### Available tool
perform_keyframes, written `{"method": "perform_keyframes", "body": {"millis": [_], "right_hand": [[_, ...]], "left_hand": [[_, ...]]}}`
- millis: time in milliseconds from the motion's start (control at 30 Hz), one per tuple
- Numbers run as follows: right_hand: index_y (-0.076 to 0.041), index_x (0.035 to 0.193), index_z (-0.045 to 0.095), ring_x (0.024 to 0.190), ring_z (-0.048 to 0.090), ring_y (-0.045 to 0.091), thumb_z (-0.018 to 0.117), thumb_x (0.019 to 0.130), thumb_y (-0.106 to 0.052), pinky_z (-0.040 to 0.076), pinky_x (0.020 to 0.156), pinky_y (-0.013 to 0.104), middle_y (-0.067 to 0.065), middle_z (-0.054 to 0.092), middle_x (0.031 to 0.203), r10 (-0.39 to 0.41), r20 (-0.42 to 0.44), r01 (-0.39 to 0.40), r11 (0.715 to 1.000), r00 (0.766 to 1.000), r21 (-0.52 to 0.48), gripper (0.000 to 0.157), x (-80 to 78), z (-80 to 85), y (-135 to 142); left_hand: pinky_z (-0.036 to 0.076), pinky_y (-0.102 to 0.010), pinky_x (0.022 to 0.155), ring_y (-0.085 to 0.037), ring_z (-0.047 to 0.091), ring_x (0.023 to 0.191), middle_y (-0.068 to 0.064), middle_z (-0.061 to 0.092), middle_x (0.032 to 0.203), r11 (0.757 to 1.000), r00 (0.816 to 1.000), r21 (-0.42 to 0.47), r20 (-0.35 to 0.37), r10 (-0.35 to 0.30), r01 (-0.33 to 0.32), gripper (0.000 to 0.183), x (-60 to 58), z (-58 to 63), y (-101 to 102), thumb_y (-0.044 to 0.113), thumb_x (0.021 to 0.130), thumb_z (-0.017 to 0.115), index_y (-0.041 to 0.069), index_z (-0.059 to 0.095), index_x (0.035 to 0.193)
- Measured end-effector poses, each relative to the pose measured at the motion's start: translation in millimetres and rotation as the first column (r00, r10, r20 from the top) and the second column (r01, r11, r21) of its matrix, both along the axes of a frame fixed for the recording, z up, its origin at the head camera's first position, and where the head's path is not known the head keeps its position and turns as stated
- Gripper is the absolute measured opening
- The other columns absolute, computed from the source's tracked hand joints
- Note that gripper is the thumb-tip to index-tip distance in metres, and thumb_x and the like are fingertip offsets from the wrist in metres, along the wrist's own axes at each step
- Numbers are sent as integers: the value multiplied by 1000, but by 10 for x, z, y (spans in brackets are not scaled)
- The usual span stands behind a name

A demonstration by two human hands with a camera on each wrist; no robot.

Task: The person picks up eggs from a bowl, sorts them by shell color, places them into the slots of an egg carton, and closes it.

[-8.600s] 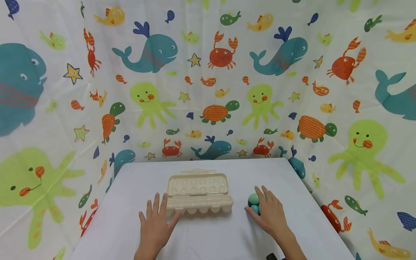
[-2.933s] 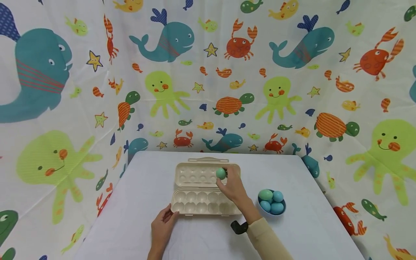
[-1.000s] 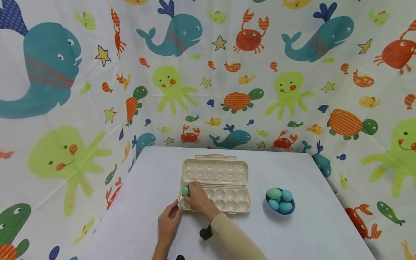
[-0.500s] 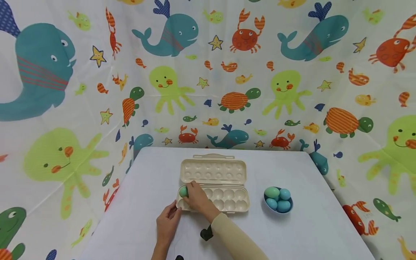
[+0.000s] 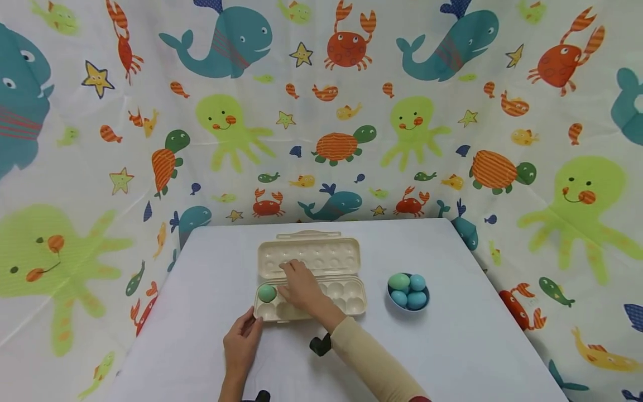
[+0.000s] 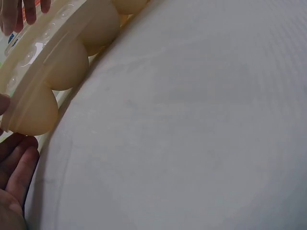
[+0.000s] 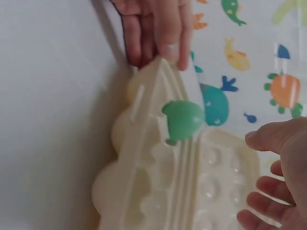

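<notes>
A cream egg carton (image 5: 331, 255) lies with its lid folded back on the white table. One green egg (image 5: 267, 293) sits in the cup at its far left corner; every other cup that shows is bare. My left hand (image 5: 241, 341) grips the carton's near left corner, thumb on the rim and fingers underneath, as the left wrist view shows beside the rounded cup undersides. My right hand (image 5: 303, 289) hovers over the carton just right of the egg. In the right wrist view this hand (image 7: 283, 167) holds nothing, its thumb and fingers spread apart.
To the right of the carton stands a small bowl (image 5: 393, 302) with a green egg (image 5: 399, 281) and several blue eggs (image 5: 416, 300). A white curtain (image 5: 296, 201) printed with sea animals encloses the table (image 5: 467, 346) at the back and both sides.
My right hand brought the green egg from the bowl's side over the carton, put it in the far left corner cup and let go, moving slightly right. My left hand keeps the carton's corner.
</notes>
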State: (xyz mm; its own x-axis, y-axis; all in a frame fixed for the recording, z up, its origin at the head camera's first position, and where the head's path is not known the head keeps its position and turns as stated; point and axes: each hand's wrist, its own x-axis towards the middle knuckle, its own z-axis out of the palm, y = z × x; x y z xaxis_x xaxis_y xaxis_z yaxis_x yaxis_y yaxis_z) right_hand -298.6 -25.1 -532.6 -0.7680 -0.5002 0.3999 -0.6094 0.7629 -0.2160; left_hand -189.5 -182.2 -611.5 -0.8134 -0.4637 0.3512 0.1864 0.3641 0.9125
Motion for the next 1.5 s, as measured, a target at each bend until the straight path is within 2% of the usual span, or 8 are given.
{"method": "perform_keyframes", "body": {"millis": [100,200,500,600,733,867,1033,1500], "right_hand": [[-8,130,59,108,61,23,74,89,-28,56,91,33,8,62,121,2,-35,-3,1000,999,-27,49,-15,97,117],[-8,130,60,109,60,24,74,88,-28,55,89,35,8,62,121,-14,-67,11,999,998,-39,49,-13,183,260],[-9,132,59,116,55,27,72,90,-29,52,93,42,9,59,128,-81,-78,78,996,994,-49,48,11,398,763],[-8,131,59,118,55,28,74,88,-27,52,94,45,10,59,129,-108,-81,103,993,991,-65,49,10,449,951],[-7,131,59,118,53,31,74,87,-25,51,92,48,12,58,129,-146,-86,140,987,985,-80,49,-14,483,1202],[-5,129,60,115,53,34,75,86,-23,51,88,50,14,57,128,-190,-97,182,980,977,-85,49,-33,441,1446],[-6,128,62,114,52,38,75,85,-22,49,85,54,16,58,127,-261,-81,255,963,962,-84,48,14,313,1725],[-7,133,59,121,43,44,61,86,-18,38,91,62,21,52,135,-460,114,466,884,881,-39,48,189,-16,2248]], "left_hand": [[52,-3,77,0,69,92,-27,71,114,1000,1000,24,0,10,-10,34,5,34,-13,-4,85,75,-10,68,117],[51,-2,76,4,67,91,-28,71,114,999,1000,39,-3,12,-12,34,5,36,-13,-4,84,75,-10,68,117],[52,-3,78,-7,71,94,-27,71,114,1000,1000,12,-8,8,-7,34,-32,9,6,-4,85,75,-11,68,117],[51,-3,78,-6,71,94,-27,71,114,1000,1000,-4,-9,14,-14,34,-89,-83,-22,-3,85,75,-10,68,118],[50,-1,78,6,66,93,-24,72,116,1000,1000,6,-3,18,-18,35,-170,-244,-92,0,85,76,-5,69,119],[50,-1,78,18,60,91,-21,72,118,1000,1000,12,20,10,-10,36,-195,-301,-148,5,86,77,-2,69,121],[50,-1,78,19,59,91,-19,72,119,1000,998,8,55,13,-13,37,-171,-285,-154,8,87,77,-1,69,122],[50,0,78,20,58,90,-20,72,120,1000,997,21,73,7,-8,38,-122,-329,-137,10,88,77,-1,68,123]]}}
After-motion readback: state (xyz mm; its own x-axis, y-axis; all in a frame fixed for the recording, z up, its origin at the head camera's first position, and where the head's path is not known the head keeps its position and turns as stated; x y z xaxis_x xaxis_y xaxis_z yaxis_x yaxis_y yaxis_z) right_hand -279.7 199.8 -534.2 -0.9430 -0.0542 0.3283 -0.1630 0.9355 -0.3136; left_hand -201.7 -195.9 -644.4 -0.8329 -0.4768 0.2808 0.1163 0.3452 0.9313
